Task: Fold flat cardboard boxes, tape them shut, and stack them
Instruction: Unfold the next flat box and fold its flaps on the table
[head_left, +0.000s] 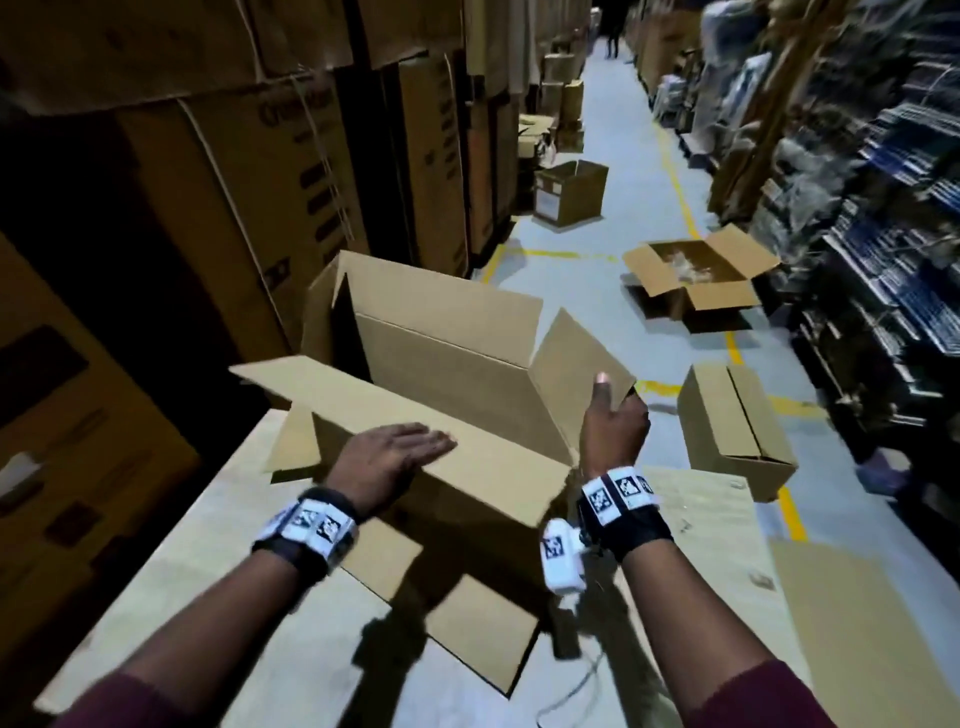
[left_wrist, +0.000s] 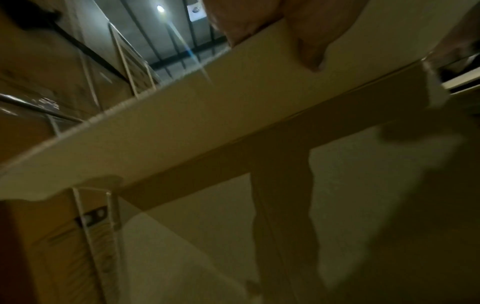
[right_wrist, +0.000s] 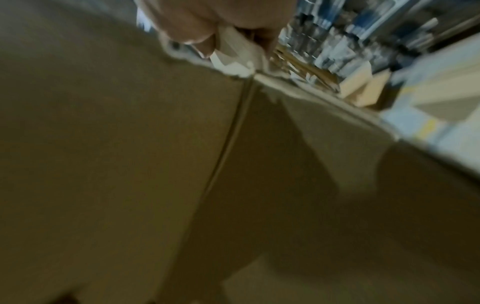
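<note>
— Where's the box?

— The open cardboard box (head_left: 457, 364) stands on the work table (head_left: 218, 545), right in front of me, its top flaps up.

— And your hands?

— My left hand (head_left: 387, 460) lies flat on the near long flap (head_left: 363, 400), fingers straight, thumb under its edge. My right hand (head_left: 613, 428) pinches the right end flap (head_left: 576, 353) between thumb and fingers.

— Anything else around the box?

— To its right, on the floor, a closed carton (head_left: 735, 421); beyond the box, an opened carton (head_left: 696, 275); under it, flat cardboard sheets (head_left: 467, 623).
</note>
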